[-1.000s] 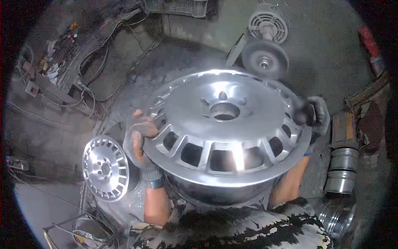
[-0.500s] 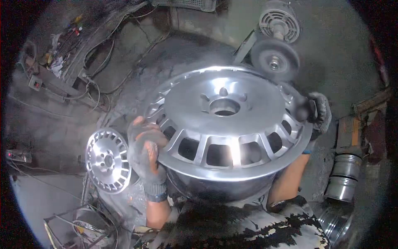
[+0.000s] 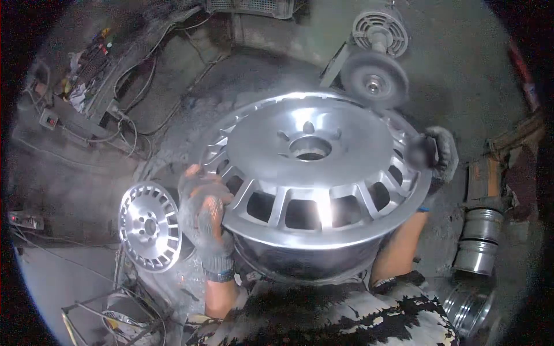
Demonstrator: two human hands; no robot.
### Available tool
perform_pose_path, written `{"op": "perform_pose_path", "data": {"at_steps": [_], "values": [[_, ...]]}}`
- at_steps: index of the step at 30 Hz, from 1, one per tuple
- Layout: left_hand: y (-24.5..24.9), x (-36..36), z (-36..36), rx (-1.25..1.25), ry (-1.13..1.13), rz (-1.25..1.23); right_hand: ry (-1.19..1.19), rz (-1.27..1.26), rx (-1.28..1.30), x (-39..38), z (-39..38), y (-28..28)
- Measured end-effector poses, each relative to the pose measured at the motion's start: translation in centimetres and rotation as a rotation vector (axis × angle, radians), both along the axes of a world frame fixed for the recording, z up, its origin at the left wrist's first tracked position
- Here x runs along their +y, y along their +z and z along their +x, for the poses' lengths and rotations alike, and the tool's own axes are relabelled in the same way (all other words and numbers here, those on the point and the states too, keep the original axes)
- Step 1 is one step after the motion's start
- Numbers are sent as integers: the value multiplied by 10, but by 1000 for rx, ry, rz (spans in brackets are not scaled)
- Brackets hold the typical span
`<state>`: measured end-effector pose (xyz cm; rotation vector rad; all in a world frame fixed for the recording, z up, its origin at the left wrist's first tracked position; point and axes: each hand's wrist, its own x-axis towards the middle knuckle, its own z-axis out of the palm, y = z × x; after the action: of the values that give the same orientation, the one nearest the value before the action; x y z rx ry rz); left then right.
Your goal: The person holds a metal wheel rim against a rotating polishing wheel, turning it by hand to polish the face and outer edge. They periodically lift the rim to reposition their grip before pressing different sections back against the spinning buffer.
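A large silver wheel rim (image 3: 271,135) lies face up and tilted in front of my body. My left hand (image 3: 206,210), in a grey glove with orange patches, is closed round its left edge. On the right side, my right hand (image 3: 441,154), also gloved, grips the rim's far right edge; a dark blurred patch hides part of it. Beyond the rim stands a round buffing wheel (image 3: 374,83) on a motor (image 3: 380,33); its outer part looks blurred. The buffing wheel and the rim's back edge appear close together.
A second silver rim (image 3: 149,226) leans at the left. Cables and a switch box (image 3: 49,119) run along the upper left. Stacked metal cylinders (image 3: 478,256) stand at the right, with a wooden frame (image 3: 513,135) above. A grey crate (image 3: 251,7) is at the top.
The view has shifted slightly, so the buffing wheel and motor appear a little further left and up. Both hands keep their hold on the large rim, which has barely moved.
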<state>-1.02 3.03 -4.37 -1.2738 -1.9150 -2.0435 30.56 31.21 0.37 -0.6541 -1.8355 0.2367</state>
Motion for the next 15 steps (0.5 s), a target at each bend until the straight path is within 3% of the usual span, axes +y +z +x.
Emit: {"op": "perform_pose_path", "data": {"at_steps": [2, 5, 7, 11, 15], "values": [[-2, -5, -2, 183, -24, -24, -21, -109, 135, -16, 6, 0], [-7, -6, 4, 154, -51, 30, -105, -69, 107, -37, 11, 6], [-1, -8, 10, 88, -91, 49, 27, -547, 331, -65, 18, 30], [1, -12, 17, -104, -104, 40, 31, -358, 317, -62, 20, 19], [3, -6, 16, -98, -48, 63, -37, -204, 152, -46, 23, 14]]}}
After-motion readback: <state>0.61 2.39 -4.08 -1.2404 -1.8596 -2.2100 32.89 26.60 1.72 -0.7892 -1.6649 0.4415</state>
